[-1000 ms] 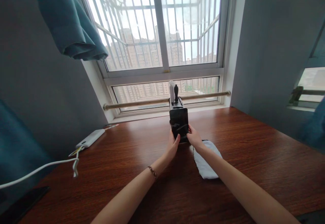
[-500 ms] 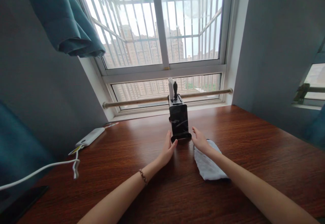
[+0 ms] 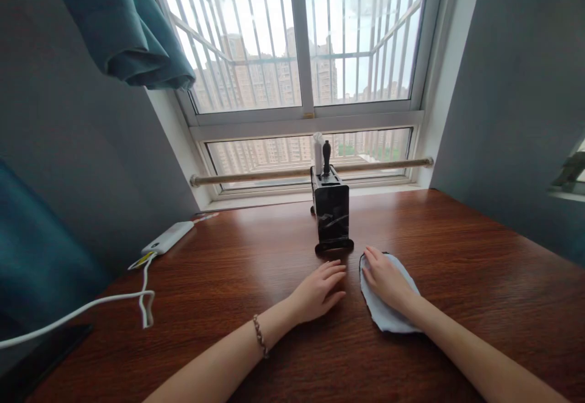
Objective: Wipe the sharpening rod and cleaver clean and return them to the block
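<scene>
Head view: on the brown wood-grain counter (image 3: 219, 305), the right hand (image 3: 388, 278) lies palm down on a pale cloth (image 3: 382, 316) with a dark edge, its fingers outstretched over the fabric toward the far edge. The left hand (image 3: 320, 290), a bracelet (image 3: 260, 335) on its wrist, hovers or rests just above the wood, which I cannot tell, its fingers loosely spread and holding nothing. Just beyond it, apart from both hands, a black slotted holder (image 3: 333, 217) stands upright before the window (image 3: 365, 43), a dark handle (image 3: 326, 158) and a white item (image 3: 318, 154) rising from its top.
</scene>
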Motion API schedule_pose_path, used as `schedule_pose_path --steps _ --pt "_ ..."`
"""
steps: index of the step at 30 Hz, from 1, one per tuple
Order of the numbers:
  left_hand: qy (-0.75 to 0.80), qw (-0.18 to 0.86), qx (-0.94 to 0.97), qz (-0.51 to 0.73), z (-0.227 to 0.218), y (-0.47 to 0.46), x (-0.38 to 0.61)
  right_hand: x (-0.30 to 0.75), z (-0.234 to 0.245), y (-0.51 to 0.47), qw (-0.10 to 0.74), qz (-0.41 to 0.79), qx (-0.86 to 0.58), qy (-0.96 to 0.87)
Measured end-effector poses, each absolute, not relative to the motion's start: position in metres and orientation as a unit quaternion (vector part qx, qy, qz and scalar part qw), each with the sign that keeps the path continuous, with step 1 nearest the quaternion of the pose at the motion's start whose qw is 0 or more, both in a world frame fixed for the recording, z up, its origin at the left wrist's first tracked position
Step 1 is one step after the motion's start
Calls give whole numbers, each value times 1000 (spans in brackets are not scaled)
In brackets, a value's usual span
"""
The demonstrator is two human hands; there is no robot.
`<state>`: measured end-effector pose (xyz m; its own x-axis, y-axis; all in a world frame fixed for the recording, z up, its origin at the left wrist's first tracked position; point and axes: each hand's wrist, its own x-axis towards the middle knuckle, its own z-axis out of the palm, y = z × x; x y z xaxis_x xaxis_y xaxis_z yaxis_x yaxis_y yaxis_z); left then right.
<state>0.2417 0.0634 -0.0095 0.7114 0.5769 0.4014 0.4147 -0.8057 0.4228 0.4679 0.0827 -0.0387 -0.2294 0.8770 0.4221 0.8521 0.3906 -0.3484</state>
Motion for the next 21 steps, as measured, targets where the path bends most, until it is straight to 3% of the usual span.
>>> schedule_pose_path --steps 21 --pt "271 154 923 225 -7 60 245 467 -44 84 242 4 -519 -820"
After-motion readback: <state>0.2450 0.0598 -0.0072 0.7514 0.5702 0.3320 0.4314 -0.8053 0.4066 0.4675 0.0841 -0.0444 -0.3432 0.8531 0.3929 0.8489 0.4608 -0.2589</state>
